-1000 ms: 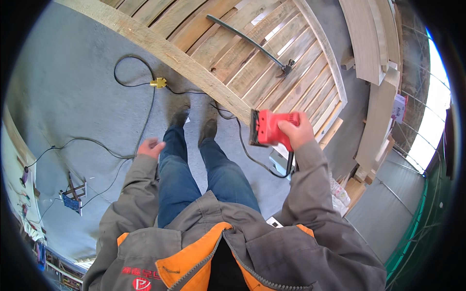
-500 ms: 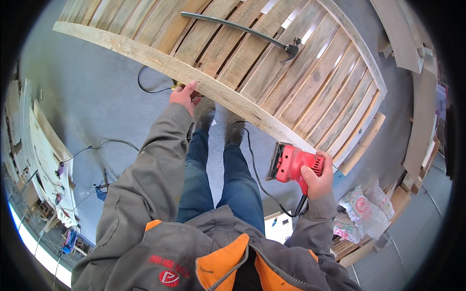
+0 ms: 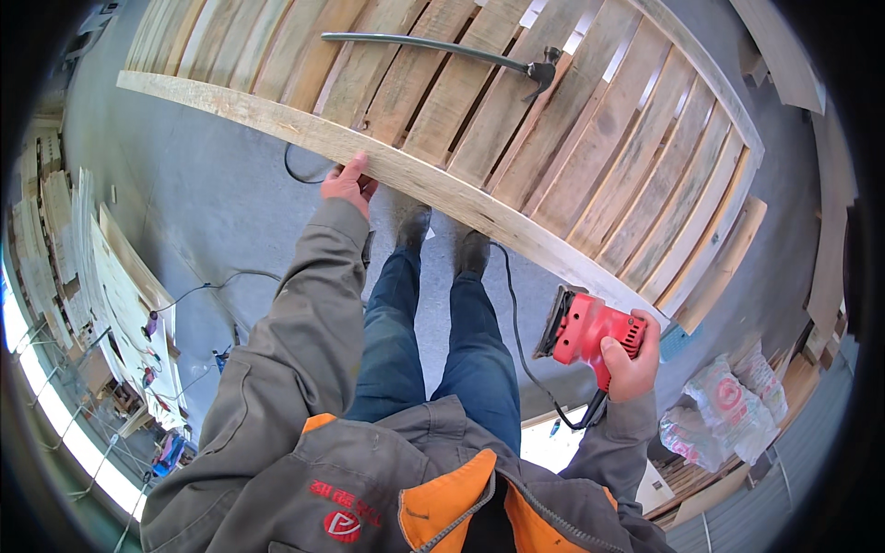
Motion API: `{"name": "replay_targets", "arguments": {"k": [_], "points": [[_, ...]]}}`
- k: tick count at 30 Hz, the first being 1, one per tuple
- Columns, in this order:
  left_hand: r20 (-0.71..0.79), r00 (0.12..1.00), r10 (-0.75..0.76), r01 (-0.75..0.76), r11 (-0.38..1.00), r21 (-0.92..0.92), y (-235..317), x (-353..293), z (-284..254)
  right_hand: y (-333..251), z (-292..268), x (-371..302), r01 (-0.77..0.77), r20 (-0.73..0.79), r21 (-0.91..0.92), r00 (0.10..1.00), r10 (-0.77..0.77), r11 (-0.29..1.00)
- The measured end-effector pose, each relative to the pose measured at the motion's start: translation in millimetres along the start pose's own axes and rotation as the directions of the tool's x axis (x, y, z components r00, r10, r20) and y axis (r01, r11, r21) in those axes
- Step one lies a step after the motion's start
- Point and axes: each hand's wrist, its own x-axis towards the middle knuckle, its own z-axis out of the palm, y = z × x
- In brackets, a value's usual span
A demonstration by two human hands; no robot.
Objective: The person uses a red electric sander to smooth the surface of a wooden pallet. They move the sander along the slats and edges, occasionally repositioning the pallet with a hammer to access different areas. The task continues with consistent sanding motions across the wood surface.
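Note:
My right hand [image 3: 634, 361] is wrapped round the body of a red electric sander [image 3: 590, 332], held near the right end of a slatted wooden frame. The sander's dark pad faces left, and its black cord [image 3: 521, 341] hangs down and loops toward my feet. My left hand [image 3: 348, 189] is at the near rail [image 3: 277, 118] of the frame, fingertips on the board's edge and the other fingers curled, partly hidden below it. Across the slats [image 3: 479, 129] lies a claw hammer [image 3: 442, 48] with a long dark handle, its head toward the right.
White plastic bags [image 3: 733, 405] lie on stacked timber at the lower right. Long boards [image 3: 834, 212] line the right side. More planks and a pale panel [image 3: 129, 304] stand at the left, with cables on the grey floor [image 3: 212, 212]. My boots are under the rail.
The view has shifted, so the frame and hammer sit differently in it. My left hand stays at the rail; a yellow thing beside it no longer shows. The sander remains in my right hand.

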Motion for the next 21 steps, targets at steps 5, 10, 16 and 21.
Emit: {"name": "replay_targets", "arguments": {"k": [5, 10, 16, 21], "points": [[0.027, 1.0, 0.014, -0.014, 1.0, 0.018, 1.4, -1.9, 0.3, 8.3, -1.2, 1.7, 0.028, -0.023, -0.05, 0.999, -0.029, 0.998], [0.043, 0.999, 0.019, -0.02, 0.999, 0.035, 2.8, -7.6, -0.9, 4.4, 7.6, 6.5, 0.142, -0.047, -0.263, 0.986, -0.16, 0.954], [0.064, 0.998, 0.017, -0.021, 0.998, 0.065, 1.5, -14.4, 4.5, 8.5, 19.5, 15.8, 0.264, -0.043, -0.472, 0.946, -0.321, 0.841], [0.09, 0.996, 0.013, -0.018, 0.998, 0.06, 2.1, -15.6, 2.0, 0.6, 33.3, 10.3, 0.246, -0.058, -0.405, 0.954, -0.293, 0.881]]}}
